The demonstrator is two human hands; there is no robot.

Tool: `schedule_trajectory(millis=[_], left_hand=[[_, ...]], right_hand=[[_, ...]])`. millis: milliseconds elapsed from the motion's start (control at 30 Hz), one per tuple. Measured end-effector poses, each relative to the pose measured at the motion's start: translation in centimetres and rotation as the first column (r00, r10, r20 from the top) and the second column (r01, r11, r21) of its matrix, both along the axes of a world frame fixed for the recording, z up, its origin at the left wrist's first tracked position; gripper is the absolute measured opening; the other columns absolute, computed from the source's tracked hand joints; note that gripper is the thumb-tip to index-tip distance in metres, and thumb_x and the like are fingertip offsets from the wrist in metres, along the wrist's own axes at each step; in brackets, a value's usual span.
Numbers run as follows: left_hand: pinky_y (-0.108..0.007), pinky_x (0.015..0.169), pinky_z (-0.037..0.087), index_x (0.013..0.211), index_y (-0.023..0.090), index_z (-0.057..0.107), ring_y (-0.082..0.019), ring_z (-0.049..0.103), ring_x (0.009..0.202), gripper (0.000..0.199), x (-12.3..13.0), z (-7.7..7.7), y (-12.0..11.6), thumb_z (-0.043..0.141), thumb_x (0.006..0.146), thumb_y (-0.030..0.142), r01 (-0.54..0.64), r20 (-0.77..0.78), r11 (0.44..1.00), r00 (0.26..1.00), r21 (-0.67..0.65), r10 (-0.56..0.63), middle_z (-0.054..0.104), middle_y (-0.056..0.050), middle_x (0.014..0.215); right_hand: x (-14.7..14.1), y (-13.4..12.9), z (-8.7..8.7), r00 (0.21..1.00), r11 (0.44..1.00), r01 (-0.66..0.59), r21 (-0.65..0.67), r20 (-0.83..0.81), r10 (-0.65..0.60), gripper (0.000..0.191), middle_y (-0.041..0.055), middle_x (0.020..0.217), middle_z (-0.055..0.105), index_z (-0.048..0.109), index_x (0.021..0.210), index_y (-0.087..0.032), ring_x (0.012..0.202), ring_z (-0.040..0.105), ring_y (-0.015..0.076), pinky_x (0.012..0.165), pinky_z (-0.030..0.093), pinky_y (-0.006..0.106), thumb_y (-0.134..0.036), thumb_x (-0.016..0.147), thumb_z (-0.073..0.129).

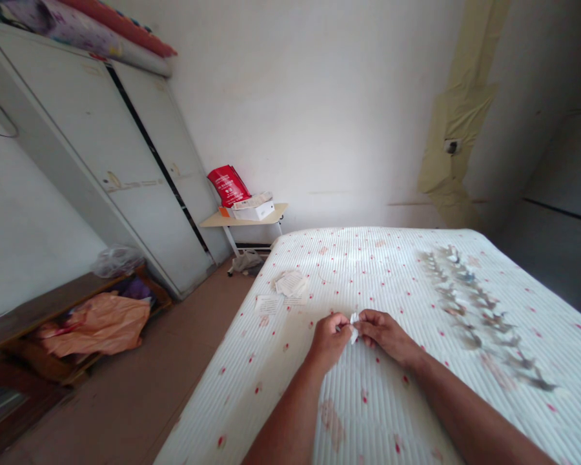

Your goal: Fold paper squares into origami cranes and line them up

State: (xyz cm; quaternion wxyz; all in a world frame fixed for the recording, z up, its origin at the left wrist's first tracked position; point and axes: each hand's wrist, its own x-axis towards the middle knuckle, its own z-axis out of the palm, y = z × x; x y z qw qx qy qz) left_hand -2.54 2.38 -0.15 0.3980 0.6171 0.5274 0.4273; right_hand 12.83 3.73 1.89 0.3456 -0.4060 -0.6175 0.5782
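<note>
The folded paper (354, 329) lies over the bed (368, 420), directly between your left hand (330, 334) and your right hand (383, 332). Each grip pinches one side between thumb and fingers. Its long axis points away from you; neither hand is clearly nearer. Containers: a white box (260, 212), papers (253, 201) on top, and a red bag (228, 185), both interiors hidden.

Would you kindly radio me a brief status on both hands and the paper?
Left hand, right hand: both pinching small, apparently folded white paper piece. White printed paper slips: forward-left, on white ribbed red-dotted bedcover. No obstruction seen at hands.
</note>
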Motion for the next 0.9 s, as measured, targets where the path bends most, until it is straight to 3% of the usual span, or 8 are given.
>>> schedule_trajectory(millis=[333,533,667,900], left_hand=[[-0.018,0.054,0.031,0.061,0.016,0.053,-0.009,0.040,0.057,0.012,0.39,0.36,-0.25,0.047,0.069,0.022,-0.031,-0.045,0.999,0.998,0.032,0.033,0.045,0.004,0.057],[-0.018,0.050,0.028,0.060,0.016,0.050,-0.008,0.036,0.052,0.012,0.73,0.71,-0.49,0.047,0.069,0.024,-0.011,0.037,1.000,0.999,-0.001,0.011,0.040,0.005,0.054],[-0.019,0.049,0.027,0.060,0.015,0.049,-0.008,0.035,0.051,0.015,0.76,0.79,-0.44,0.047,0.069,0.027,-0.029,0.084,1.000,0.996,-0.013,0.030,0.040,0.004,0.053],[-0.019,0.054,0.031,0.063,0.016,0.052,-0.009,0.040,0.058,0.014,0.76,0.12,-0.14,0.047,0.072,0.026,-0.080,-0.003,0.995,0.997,0.055,0.080,0.045,0.004,0.059]], right_hand=[[0.28,0.18,-0.54,0.992,0.997,-0.010,0.070,0.128,0.001,0.032,-0.0060,0.048,0.044,0.046,0.062,-0.018,0.042,0.038,0.0071,0.043,0.029,0.021,-0.046,0.077,0.050],[0.08,-0.21,-0.06,0.996,0.993,0.002,0.121,0.093,-0.013,0.031,-0.0074,0.049,0.038,0.040,0.058,-0.019,0.044,0.033,0.0067,0.043,0.025,0.021,-0.042,0.076,0.051],[-0.12,-0.06,-0.21,0.999,0.998,0.018,0.068,0.032,-0.020,0.029,-0.0064,0.050,0.042,0.046,0.062,-0.018,0.044,0.037,0.0066,0.043,0.029,0.020,-0.043,0.076,0.049],[0.05,0.10,-0.48,0.999,0.999,0.033,0.035,0.033,-0.034,0.021,-0.0063,0.048,0.044,0.051,0.064,-0.017,0.041,0.039,0.0061,0.040,0.031,0.019,-0.036,0.070,0.056]])
